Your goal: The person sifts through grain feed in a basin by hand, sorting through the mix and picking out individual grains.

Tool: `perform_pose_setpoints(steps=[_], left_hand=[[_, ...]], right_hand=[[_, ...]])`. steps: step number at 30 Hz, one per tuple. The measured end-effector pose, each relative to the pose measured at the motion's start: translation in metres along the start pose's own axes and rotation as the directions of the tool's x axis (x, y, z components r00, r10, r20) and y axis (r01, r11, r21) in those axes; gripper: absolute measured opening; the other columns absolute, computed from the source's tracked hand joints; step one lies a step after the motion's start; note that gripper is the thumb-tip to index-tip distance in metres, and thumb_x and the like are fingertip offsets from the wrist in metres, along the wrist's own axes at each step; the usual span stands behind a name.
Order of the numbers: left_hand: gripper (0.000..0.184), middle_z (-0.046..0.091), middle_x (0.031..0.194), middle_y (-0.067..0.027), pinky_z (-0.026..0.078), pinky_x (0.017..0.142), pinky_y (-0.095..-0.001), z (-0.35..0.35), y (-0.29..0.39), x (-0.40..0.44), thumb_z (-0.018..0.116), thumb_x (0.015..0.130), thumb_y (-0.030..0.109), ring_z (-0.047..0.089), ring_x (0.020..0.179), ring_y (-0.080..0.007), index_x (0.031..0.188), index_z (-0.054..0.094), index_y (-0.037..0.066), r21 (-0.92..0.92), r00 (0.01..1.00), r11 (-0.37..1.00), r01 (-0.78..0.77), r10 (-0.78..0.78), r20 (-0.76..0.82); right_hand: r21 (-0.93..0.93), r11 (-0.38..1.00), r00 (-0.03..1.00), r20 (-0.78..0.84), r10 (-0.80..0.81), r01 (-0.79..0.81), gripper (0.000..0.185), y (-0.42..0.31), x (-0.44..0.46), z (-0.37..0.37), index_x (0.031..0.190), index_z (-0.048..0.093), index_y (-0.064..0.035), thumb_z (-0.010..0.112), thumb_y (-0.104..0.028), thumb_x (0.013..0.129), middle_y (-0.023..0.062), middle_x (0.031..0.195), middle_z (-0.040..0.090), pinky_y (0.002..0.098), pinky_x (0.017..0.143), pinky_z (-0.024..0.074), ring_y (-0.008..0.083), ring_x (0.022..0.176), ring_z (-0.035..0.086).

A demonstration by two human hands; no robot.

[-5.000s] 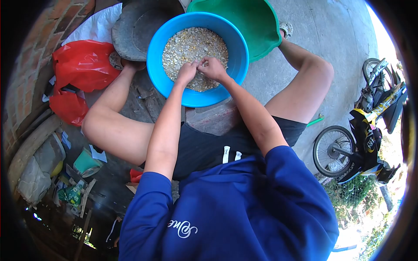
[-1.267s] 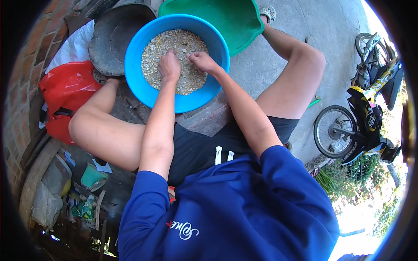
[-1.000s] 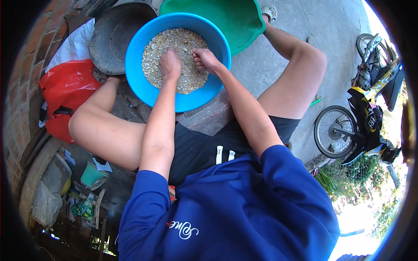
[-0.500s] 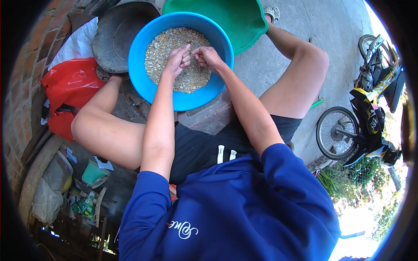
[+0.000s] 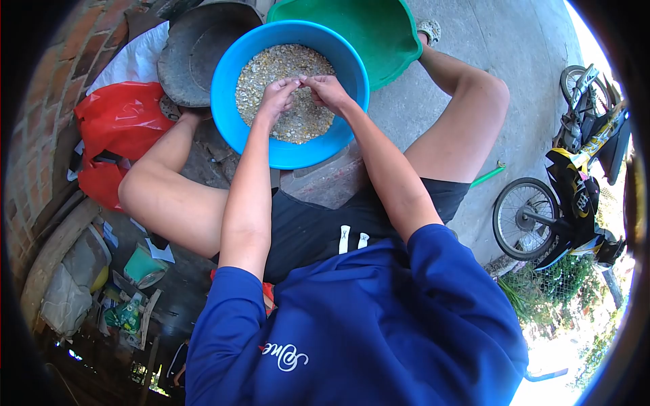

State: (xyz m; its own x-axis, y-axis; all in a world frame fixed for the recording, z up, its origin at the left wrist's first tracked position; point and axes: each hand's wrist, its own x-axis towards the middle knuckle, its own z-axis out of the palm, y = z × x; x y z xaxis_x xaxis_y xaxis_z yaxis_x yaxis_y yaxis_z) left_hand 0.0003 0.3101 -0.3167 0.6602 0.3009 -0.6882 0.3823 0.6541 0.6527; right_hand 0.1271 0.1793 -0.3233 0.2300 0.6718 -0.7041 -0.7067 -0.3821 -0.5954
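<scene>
A: Location of the material?
B: Inside the round, bright-blue plastic basin (image 5: pixel 223 101), set between the bent legs: a coarse, pale yellow-and-tan grain mix (image 5: pixel 303 115), spread across the bottom.

A: Placement of the hands?
B: Over the grain mix, within the basin's edges. Bare left hand (image 5: pixel 277 99) left of the basin's centre; bare right hand (image 5: pixel 326 92) toward its right edge. Fingertips together between the two.

A: State of the grip?
B: On both sides, fingers curled inward. Cannot tell whether closed on a grain or on nothing; detail too small to confirm.

A: Adjacent items?
B: At the basin's upper-left edge, a shallow, dark-grey round pan (image 5: pixel 193 57). Behind the upper-right edge, a broad green plastic tub (image 5: pixel 376 40) on the grey concrete floor (image 5: pixel 487 34). Farther left, near the brick wall (image 5: pixel 51 122), a glossy red plastic bag (image 5: pixel 122 115). Toward the floor's right edge, well apart, a black-and-yellow motorbike (image 5: pixel 572 186).
</scene>
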Motion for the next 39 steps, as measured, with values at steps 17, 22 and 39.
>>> perform_pose_setpoints(steps=[17,22,39], left_hand=[[0.017,0.078,0.089,-0.0081,0.054,0.065,-0.0328,-0.033,-0.047,0.004,0.072,0.091,0.02,0.069,0.069,-0.0168,0.101,0.081,0.009,0.78,0.894,0.615,-0.119,0.408,-0.185],[0.018,0.078,0.091,-0.0124,0.056,0.077,-0.0374,-0.039,-0.028,-0.01,0.075,0.087,0.024,0.074,0.084,-0.0253,0.094,0.08,0.008,0.801,0.808,0.589,0.106,0.419,-0.415],[0.021,0.076,0.102,-0.0191,0.057,0.086,-0.0471,-0.032,-0.013,-0.035,0.069,0.09,0.017,0.072,0.097,-0.038,0.109,0.076,0.012,0.922,0.788,0.341,0.181,0.511,-0.344]], right_hand=[[0.27,0.962,0.95,0.31,-0.051,-0.036,0.021,-0.018,-0.016,-0.004,0.073,0.037,-0.0144,0.036,-0.023,0.092,-0.0052,0.063,0.024,0.0284,0.046,0.0186,0.0094,0.052,0.02],[0.25,0.968,0.932,0.341,-0.123,0.037,0.029,-0.039,-0.024,0.013,0.071,0.034,-0.0151,0.038,-0.029,0.096,-0.0043,0.064,0.025,0.0292,0.047,0.0197,0.0105,0.053,0.022],[-0.928,0.302,0.974,0.228,-0.002,0.218,0.051,0.036,-0.005,0.003,0.082,0.079,-0.0028,0.059,-0.047,0.096,0.0197,0.082,0.075,0.0466,0.085,0.0546,0.0353,0.082,0.072]])
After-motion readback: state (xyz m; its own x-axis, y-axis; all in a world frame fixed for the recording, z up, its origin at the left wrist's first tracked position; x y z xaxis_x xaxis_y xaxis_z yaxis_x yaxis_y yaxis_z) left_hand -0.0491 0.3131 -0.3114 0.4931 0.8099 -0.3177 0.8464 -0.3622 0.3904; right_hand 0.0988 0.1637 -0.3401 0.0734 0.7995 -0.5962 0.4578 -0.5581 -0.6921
